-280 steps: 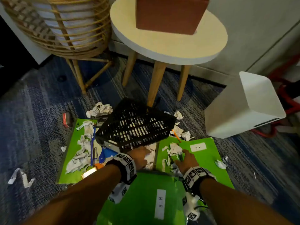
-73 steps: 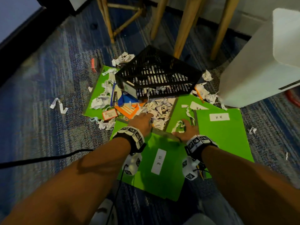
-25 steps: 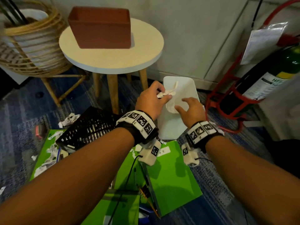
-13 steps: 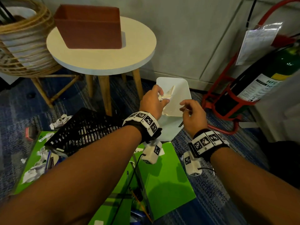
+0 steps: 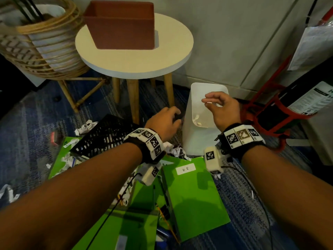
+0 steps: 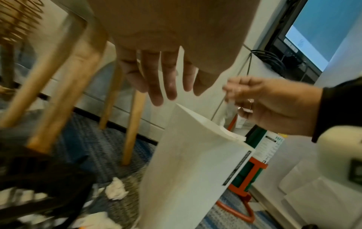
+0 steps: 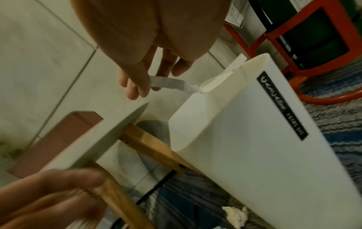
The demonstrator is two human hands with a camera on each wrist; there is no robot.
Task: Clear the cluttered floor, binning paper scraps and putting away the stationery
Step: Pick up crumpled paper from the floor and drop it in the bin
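The white bin (image 5: 194, 141) stands on the carpet right of the stool, with paper scraps (image 5: 196, 118) inside. My right hand (image 5: 207, 101) hovers over its opening, fingers curled, pinching a thin paper strip (image 7: 166, 82) that trails toward the bin's rim (image 7: 252, 62). My left hand (image 5: 175, 116) is lower, just left of the bin, empty; its straight fingers (image 6: 166, 86) show in the left wrist view. Green folders (image 5: 194, 195) marked "HR" lie below my wrists. Crumpled paper (image 5: 176, 151) and a tipped black mesh tray (image 5: 106, 136) sit beside them.
A round white stool table (image 5: 133, 56) holds a brown box (image 5: 120, 24). A wicker basket stand (image 5: 41, 47) is at the far left. A fire extinguisher in a red frame (image 5: 266, 114) stands right of the bin. More scraps (image 5: 86, 126) and pencils (image 5: 119, 197) litter the floor.
My left hand has let its scraps go and dropped left, off the bin. My right hand has risen over the opening with the strip.
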